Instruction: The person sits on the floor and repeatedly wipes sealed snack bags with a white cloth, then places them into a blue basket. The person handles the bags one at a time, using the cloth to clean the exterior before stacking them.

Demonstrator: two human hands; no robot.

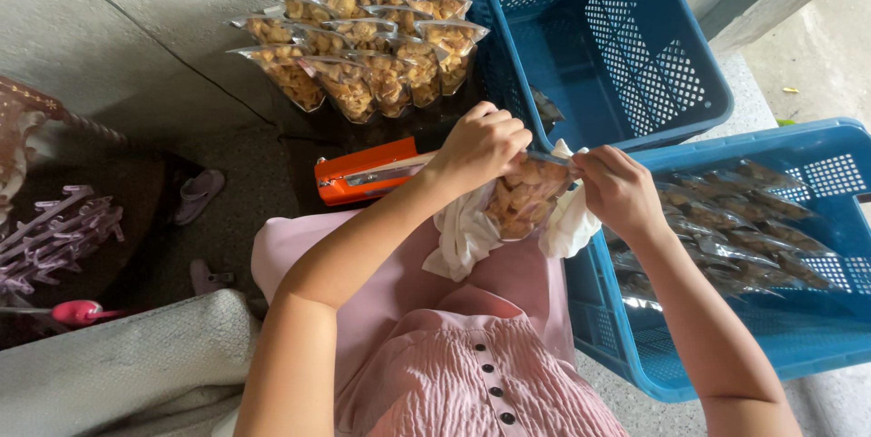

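My left hand (483,145) and my right hand (620,186) both pinch the top edge of a clear plastic bag of golden fried snacks (524,202), held over my lap. A white cloth (465,234) lies under the bag on my pink dress. An orange heat sealer (366,175) sits on the floor just left of my left hand.
Several sealed snack bags (366,39) lie in rows on the floor ahead. An empty blue plastic crate (602,34) stands tilted at the top right. Another blue crate (821,326) at my right holds several filled bags. Pink hangers (56,231) and a grey cloth (127,372) lie left.
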